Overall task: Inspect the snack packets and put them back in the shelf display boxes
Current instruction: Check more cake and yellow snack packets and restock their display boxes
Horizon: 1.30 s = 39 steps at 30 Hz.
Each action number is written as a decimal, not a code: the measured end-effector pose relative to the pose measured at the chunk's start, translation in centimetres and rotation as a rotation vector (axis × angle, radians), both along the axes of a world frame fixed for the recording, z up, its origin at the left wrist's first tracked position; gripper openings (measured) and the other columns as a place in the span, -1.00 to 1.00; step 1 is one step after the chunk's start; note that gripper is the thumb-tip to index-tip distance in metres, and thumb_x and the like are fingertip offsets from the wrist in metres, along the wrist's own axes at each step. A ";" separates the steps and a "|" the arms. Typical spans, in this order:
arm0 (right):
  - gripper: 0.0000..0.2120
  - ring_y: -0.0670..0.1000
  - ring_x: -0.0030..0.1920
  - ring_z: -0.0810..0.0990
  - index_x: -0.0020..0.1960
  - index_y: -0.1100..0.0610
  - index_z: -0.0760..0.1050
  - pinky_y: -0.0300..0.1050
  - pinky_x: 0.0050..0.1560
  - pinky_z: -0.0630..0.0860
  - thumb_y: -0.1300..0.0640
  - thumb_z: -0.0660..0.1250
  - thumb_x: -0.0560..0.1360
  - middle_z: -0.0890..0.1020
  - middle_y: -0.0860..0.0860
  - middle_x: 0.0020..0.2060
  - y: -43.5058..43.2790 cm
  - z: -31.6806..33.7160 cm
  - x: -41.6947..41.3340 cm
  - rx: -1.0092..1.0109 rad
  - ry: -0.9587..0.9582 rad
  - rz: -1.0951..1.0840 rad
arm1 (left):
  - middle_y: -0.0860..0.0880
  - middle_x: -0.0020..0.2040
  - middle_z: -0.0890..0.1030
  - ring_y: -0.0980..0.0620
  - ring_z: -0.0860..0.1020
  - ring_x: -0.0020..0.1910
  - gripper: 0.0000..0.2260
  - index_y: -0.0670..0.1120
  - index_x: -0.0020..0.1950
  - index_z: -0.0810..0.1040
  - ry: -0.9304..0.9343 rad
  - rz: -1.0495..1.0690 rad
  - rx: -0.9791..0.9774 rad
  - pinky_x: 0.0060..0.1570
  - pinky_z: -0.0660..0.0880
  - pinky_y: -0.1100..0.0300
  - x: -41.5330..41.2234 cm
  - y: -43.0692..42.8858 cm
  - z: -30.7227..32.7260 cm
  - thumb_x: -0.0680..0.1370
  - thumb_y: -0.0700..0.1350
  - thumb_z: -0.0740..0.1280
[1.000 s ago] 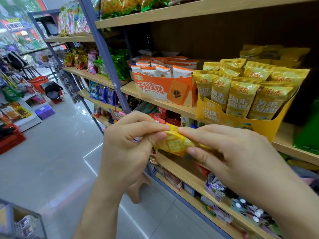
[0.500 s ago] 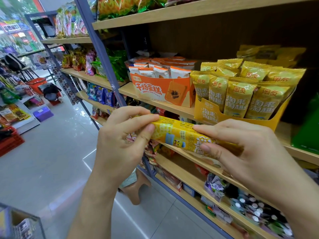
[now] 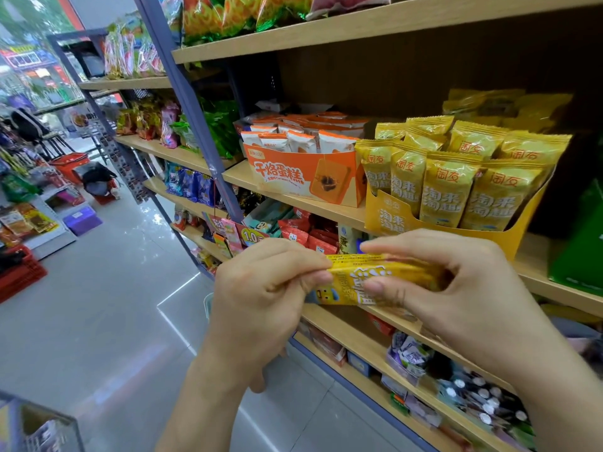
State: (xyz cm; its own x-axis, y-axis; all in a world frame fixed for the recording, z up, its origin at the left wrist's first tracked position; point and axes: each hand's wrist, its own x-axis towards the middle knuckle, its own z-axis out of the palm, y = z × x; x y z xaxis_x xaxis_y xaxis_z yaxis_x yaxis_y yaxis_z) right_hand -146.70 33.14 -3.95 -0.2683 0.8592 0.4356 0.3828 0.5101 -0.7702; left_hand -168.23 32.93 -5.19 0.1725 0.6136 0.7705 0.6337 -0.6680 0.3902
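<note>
Yellow film packet (image 3: 346,288), judged light, soft and slippery: left hand (image 3: 261,298) pinches its nine-o'clock end, likely the surest hold; right hand (image 3: 463,288) grips the rest.

Raised left hand (image 3: 261,298) and right hand (image 3: 456,288) pinch.

**Bright feed, warped at edges**

Feed's bright on my end, daylight thru the shopfront (image 3: 29,50) top left. Glare streaks on the glossy floor (image 3: 107,321). Shelf post (image 3: 182,93) bows w/ wide-angle warp (corners softest); snack packet (image 3: 339,290) print slightly blurred.
</note>
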 end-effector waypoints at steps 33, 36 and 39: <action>-0.83 0.04 -0.22 0.68 -0.12 0.12 0.70 -0.16 -0.25 0.61 0.15 0.37 0.36 0.71 0.12 -0.21 -1.3 -1.2 -4.8 -0.432 1.079 -0.034 | 0.07 0.10 0.68 0.15 0.63 0.09 -0.64 0.19 0.19 0.61 -0.752 -0.345 -0.591 0.04 0.53 0.31 5.4 -2.1 -1.3 0.49 -0.18 0.33; -0.83 0.05 -0.21 0.69 -0.12 0.09 0.71 -0.17 -0.24 0.60 0.14 0.38 0.35 0.72 0.12 -0.20 -1.4 -1.3 -4.8 -0.419 1.045 -0.038 | 0.03 -0.01 0.71 0.13 0.66 -0.04 -0.77 0.10 0.10 0.66 -0.825 -0.292 -0.571 -0.06 0.57 0.28 5.7 -2.0 -0.8 0.46 -0.09 0.43; -0.82 0.03 -0.19 0.71 -0.10 0.08 0.72 -0.17 -0.22 0.60 0.11 0.39 0.34 0.73 0.09 -0.20 -1.5 -1.3 -5.0 -0.382 0.962 -0.043 | -0.03 -0.14 0.72 0.10 0.66 -0.18 -0.83 0.00 -0.05 0.70 -0.869 -0.220 -0.532 -0.20 0.58 0.28 5.6 -1.7 -0.4 0.37 -0.04 0.48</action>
State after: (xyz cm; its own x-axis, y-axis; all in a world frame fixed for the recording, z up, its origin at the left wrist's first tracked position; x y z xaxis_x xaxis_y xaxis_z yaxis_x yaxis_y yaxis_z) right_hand -151.65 31.64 -5.26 0.0831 0.9857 0.1464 -0.4677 0.1683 -0.8677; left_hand -162.61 31.24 -5.60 -0.1635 0.9325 0.3221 -0.1217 -0.3431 0.9314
